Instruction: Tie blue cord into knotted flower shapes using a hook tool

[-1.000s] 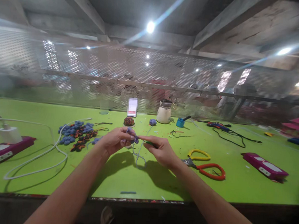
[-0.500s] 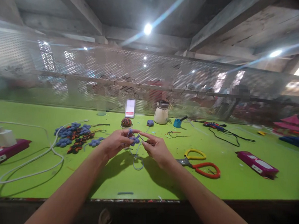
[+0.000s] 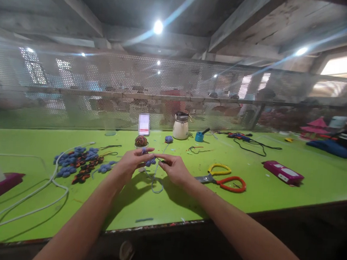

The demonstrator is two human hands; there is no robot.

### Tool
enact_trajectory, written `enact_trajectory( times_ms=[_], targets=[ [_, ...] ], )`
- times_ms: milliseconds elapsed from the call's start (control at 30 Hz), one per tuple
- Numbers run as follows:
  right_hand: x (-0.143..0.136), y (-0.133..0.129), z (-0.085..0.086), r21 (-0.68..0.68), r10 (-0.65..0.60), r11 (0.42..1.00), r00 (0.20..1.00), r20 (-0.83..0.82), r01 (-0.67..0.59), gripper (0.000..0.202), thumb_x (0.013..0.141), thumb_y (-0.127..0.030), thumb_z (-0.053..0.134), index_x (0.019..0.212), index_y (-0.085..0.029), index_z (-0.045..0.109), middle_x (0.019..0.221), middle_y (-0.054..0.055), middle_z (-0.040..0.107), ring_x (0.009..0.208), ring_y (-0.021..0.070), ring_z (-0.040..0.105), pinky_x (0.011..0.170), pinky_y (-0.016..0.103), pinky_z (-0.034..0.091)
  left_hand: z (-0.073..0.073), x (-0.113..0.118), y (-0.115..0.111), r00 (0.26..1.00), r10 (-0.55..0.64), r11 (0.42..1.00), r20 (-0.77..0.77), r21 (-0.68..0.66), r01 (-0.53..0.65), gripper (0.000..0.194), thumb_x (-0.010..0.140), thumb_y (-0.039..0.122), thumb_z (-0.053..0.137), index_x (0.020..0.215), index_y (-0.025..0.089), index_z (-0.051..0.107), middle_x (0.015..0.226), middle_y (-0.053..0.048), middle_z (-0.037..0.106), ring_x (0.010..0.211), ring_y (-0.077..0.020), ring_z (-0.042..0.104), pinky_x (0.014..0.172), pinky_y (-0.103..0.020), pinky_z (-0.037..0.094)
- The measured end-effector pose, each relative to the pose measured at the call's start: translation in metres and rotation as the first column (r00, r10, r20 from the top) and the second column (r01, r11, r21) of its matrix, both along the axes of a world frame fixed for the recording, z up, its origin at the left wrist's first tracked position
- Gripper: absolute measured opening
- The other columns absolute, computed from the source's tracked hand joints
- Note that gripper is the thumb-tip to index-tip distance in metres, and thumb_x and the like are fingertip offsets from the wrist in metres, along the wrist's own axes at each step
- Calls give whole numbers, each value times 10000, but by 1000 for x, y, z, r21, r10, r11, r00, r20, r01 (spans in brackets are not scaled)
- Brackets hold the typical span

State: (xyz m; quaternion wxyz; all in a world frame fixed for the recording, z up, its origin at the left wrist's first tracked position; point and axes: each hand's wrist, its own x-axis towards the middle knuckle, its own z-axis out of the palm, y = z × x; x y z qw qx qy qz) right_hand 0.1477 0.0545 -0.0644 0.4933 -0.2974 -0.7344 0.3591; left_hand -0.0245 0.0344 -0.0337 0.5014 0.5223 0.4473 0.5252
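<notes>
Between my hands is a small blue crochet piece (image 3: 150, 162), held above the green table. My left hand (image 3: 132, 161) pinches it, with blue yarn looped over a finger. My right hand (image 3: 173, 167) grips a thin crochet hook (image 3: 159, 159), its tip at the piece; most of the hook is hidden by the fingers. A loop of blue yarn (image 3: 157, 191) hangs down to the table below. Behind stands a small blue yarn ball (image 3: 169, 139), a strand running from it toward my hands. Finished blue flowers (image 3: 66, 171) and dark orange-black ones (image 3: 82, 176) lie in a pile at left.
Scissors (image 3: 223, 181) with yellow and red handles lie at right. A white cable (image 3: 65, 188) curls at left. Along the back stand a phone (image 3: 144, 124), a dark multicolour yarn ball (image 3: 141, 141), a pale jug (image 3: 181, 128) and a blue pot (image 3: 199, 137). A purple power strip (image 3: 283, 172) lies far right.
The camera view has turned slightly right, so the table's things sit further left. My right hand and the hook have come closer to my left hand and the crochet piece.
</notes>
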Motion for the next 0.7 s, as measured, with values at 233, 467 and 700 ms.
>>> enact_trajectory(
  times_ms=[233,467,700],
  targets=[
    [0,-1,-2,-115,-4,993,1000,2,4,336,766,-182,586,1070,-125,715,497,-40,516,446,76,351,444,204,314,-11,1,8,999,34,995,-7,98,-33,482,507,234,842,961,131,714,617,2,642,591,-142,581,621,-284,416],
    [-2,-1,-6,-312,46,949,999,-2,-45,288,788,-201,583,1018,-67,694,440,-57,484,360,89,479,374,190,352,-6,2,2,998,-25,994,-54,103,31,604,498,239,849,1064,115,678,635,0,644,591,-132,586,608,-265,422],
    [6,0,0,-188,111,978,986,121,-87,329,787,-129,589,1105,-106,673,432,-53,549,323,81,483,369,180,383,-9,-2,4,990,-76,995,-120,53,82,692,521,227,827,1173,106,628,615,14,622,584,-130,591,626,-268,435]
  ],
)
